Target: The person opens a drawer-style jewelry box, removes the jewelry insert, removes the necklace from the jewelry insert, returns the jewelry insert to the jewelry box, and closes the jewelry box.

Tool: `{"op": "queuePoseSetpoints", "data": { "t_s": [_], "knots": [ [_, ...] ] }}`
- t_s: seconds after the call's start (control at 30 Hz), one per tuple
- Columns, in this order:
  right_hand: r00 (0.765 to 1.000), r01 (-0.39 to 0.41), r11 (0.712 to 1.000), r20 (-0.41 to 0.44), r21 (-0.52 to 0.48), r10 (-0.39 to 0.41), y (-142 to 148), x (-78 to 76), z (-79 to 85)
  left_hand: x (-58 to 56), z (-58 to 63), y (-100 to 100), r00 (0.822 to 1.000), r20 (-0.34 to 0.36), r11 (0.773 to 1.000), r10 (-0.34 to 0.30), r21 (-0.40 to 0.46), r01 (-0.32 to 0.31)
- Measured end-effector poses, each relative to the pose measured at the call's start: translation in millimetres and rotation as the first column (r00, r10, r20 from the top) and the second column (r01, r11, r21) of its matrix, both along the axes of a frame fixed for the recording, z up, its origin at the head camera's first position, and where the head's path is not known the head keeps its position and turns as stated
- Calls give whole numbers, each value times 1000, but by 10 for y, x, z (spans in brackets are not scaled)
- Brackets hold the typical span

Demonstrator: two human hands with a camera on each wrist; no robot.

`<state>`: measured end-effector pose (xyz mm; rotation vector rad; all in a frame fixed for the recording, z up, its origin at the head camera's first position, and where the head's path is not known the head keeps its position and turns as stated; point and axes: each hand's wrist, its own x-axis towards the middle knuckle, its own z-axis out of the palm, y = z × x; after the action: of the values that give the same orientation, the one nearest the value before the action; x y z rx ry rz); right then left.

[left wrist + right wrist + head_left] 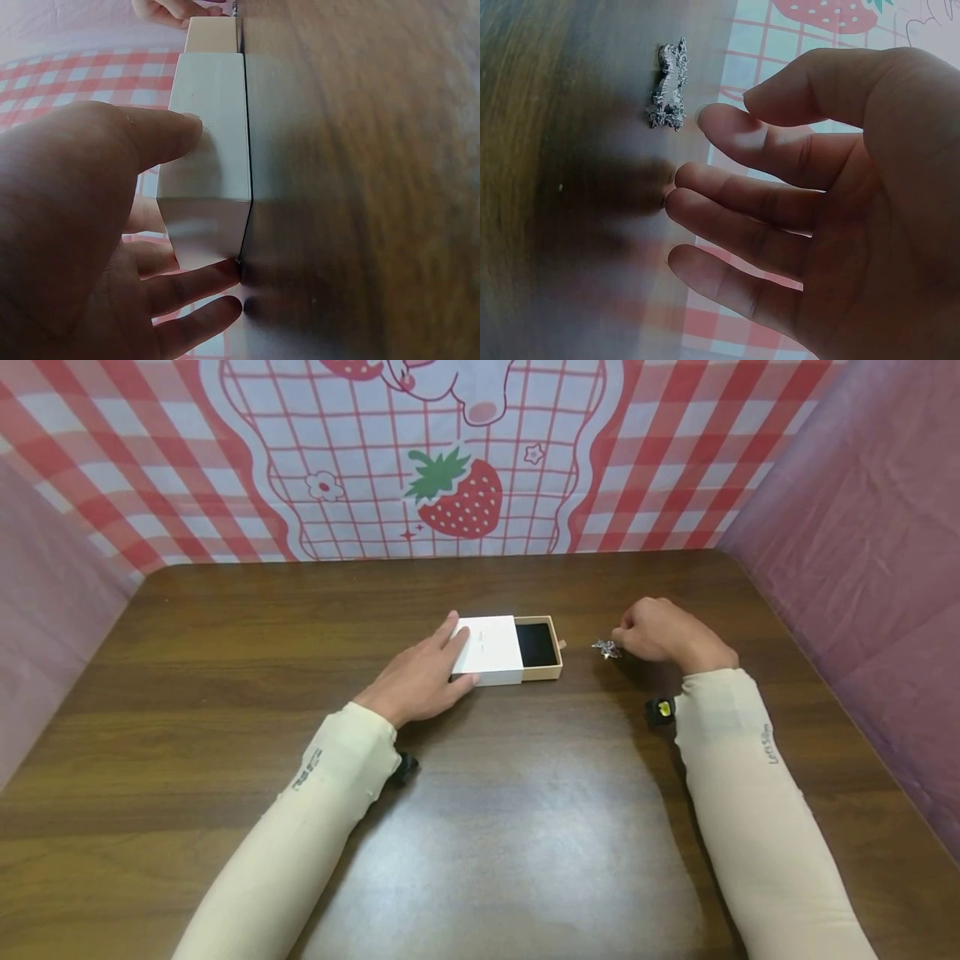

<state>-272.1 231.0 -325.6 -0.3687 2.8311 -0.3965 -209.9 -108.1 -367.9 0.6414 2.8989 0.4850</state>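
A white box sleeve (491, 647) lies mid-table with its tan drawer (542, 672) slid out to the right, showing a black lining. My left hand (459, 653) holds the sleeve's left end, thumb on the near side and fingers across the top. The left wrist view shows the same hand (206, 201) with the thumb on the sleeve (214, 97) and the drawer (211, 34) beyond. A small silver ornament (606, 648) lies on the wood to the right of the drawer. My right hand (619, 640) hovers beside it. In the right wrist view that hand (727, 105) has relaxed fingers and holds nothing, its index tip just short of the ornament (669, 86).
The brown wooden table (480, 827) is walled by a red-checked strawberry cloth (450, 493) at the back and purple cloth (862, 577) on the right and left. Bare wood stretches in front of the box towards me.
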Motion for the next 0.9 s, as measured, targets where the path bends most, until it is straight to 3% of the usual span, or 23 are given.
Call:
{"op": "queuePoseSetpoints", "data": {
  "t_s": [0.9],
  "knots": [
    [1000, 27, 998, -9, -54, -28, -69, 54, -25, 17, 3, 5, 1000, 9, 1000, 11, 2, -11]
  ]
}}
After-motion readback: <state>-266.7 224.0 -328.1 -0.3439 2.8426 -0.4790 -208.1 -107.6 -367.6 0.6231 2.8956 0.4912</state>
